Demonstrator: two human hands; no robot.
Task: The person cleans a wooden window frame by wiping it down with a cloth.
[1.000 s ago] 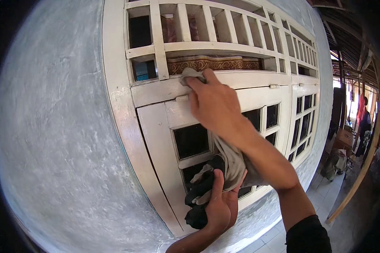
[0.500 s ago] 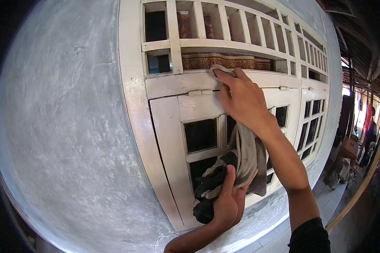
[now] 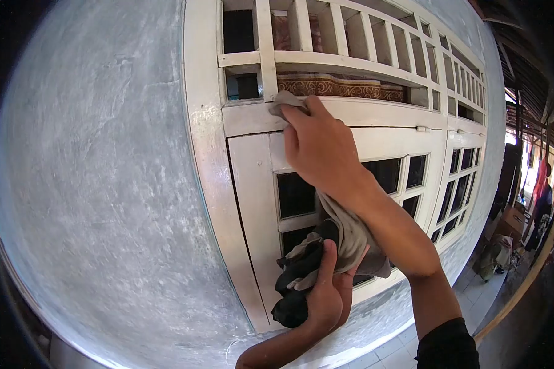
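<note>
My right hand (image 3: 326, 144) pinches one end of a grey-beige cloth (image 3: 345, 234) and presses it on the ledge at the left end of the slatted vent opening. From there the cloth hangs down behind my right forearm. Lower down, my left hand (image 3: 328, 295) is closed around the bunched part of the cloth, together with a black cloth (image 3: 292, 301). Both hands are in front of a cream wooden window frame (image 3: 246, 120) with small dark panes (image 3: 295, 195). Behind the slats a brown patterned curtain (image 3: 345, 86) shows.
A grey plastered wall (image 3: 117, 184) runs along the left. At the right, a tiled floor (image 3: 468, 289) leads to a cardboard box (image 3: 511, 221), a sack (image 3: 493, 253) and a long wooden pole (image 3: 523, 283). Farther back is a person in dark clothes (image 3: 543, 206).
My right hand has slid left along the ledge with the cloth end, reaching the corner by the small opening. My left hand keeps its hold lower down. The view has shifted slightly.
</note>
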